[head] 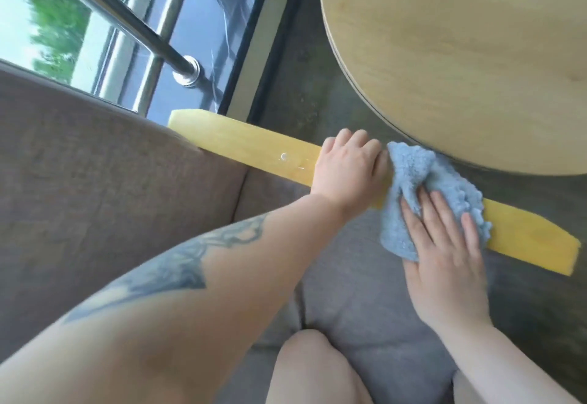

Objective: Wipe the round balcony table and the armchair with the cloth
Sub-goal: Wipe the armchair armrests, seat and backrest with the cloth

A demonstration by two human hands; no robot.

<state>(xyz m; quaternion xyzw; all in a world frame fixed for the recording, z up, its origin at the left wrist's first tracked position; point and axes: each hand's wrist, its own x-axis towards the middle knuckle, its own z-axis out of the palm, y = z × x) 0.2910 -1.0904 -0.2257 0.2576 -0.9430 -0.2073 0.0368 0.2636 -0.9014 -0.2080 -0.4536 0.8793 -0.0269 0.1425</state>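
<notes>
The right hand (444, 244) is lying flat w/ fingers straight and close together, pressing the fluffy light-blue microfibre cloth (422, 178) down onto the yellow wooden armrest (247, 146) of the grey-brown fabric armchair (95, 162). The left hand (347, 165) is curling over the same armrest just beside the cloth, fingers wrapping the far edge, prob. bracing. The round pale-wood balcony table (460, 54) is sitting just beyond the armrest, its rim near the cloth's upper corner; can't tell if they're touching.

Risks from here, as I'm judging it:
- Cloth is bunching up toward the left hand and only partly under the palm. A flat press isn't gripping it, so a fast stroke may be leaving it behind or letting it slide off the narrow armrest onto the dark floor (292, 86).
- Left hand is sitting right in the wipe path, so strokes toward the chair back are getting blocked and the strip under it, plus the whitish marks (286, 157) beside it, may be getting skipped.
- Armrest tip on the far right is looking uncovered; easy to miss.
- Pushing hard toward the table could be knocking knuckles or cloth into the rim.
- Frame is soft, so how clean either surface is can't be judged.
</notes>
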